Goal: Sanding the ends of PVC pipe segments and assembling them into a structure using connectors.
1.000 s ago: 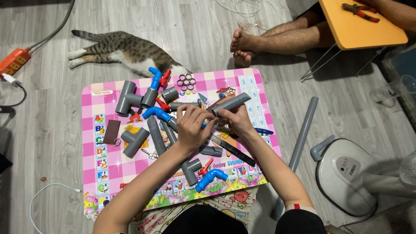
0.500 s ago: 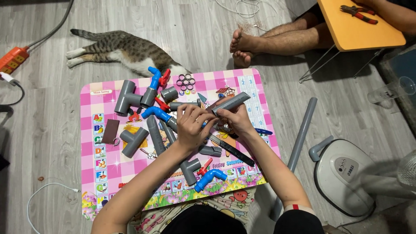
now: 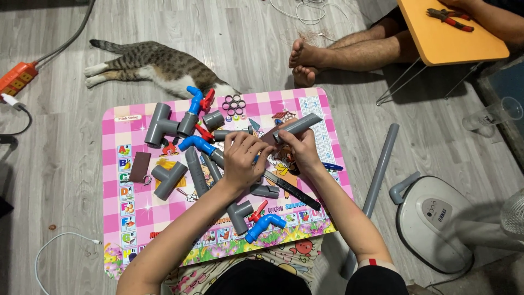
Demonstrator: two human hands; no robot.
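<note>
Short grey plastic pipe [image 3: 297,127], matt and smooth, gripped in right hand [image 3: 299,148]; left hand [image 3: 243,161] closed beside it. Glossy pink checked printed tabletop [image 3: 164,229], laminated look, faint sheen. Grey plastic tee fitting [image 3: 159,124] matt; blue plastic elbow fitting [image 3: 264,225] shinier. Long grey plastic pipe [image 3: 376,183] on pale wood-grain plank floor [image 3: 65,191], low sheen. Smooth orange tabletop [image 3: 453,41], matt. White glossy plastic fan base [image 3: 436,221]. Short-furred tabby cat [image 3: 158,65].

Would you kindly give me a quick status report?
Both hands, left hand and right hand, grip short grey pipe. Grey fittings crowd pink table. Cat lies beyond.
</note>
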